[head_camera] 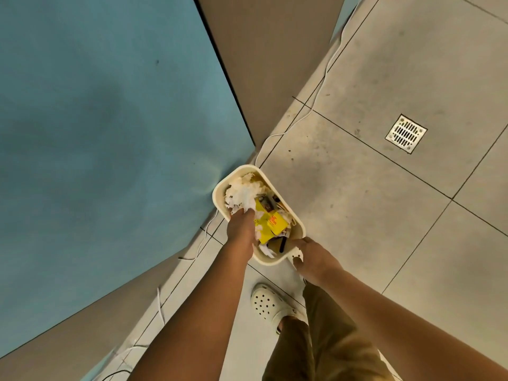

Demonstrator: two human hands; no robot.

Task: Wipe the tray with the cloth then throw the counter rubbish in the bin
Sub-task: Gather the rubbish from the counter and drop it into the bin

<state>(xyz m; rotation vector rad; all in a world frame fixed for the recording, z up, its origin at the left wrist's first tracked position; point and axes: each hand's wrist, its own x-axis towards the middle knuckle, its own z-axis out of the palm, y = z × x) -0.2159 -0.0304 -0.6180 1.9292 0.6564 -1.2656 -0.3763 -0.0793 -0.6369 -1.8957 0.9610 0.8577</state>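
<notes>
While I am monitoring, these points are standing out:
Left hand (242,225): pinching white tissue rubbish (243,198) over the bin (298,220).
Right hand (310,255): hanging relaxed, gripping nothing, at the bin's 5 o'clock.
Risk: the bin is brimming, so I am expecting spill onto the tiled floor (357,188).
Room: a blue wall (96,105) is rising at 10 o'clock, a drain (406,133) sitting at 2 o'clock.
Tray, cloth: out of view.

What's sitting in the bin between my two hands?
In the head view, a yellow package lies in the bin between the left hand and the right hand, with white crumpled paper beside it.
</notes>
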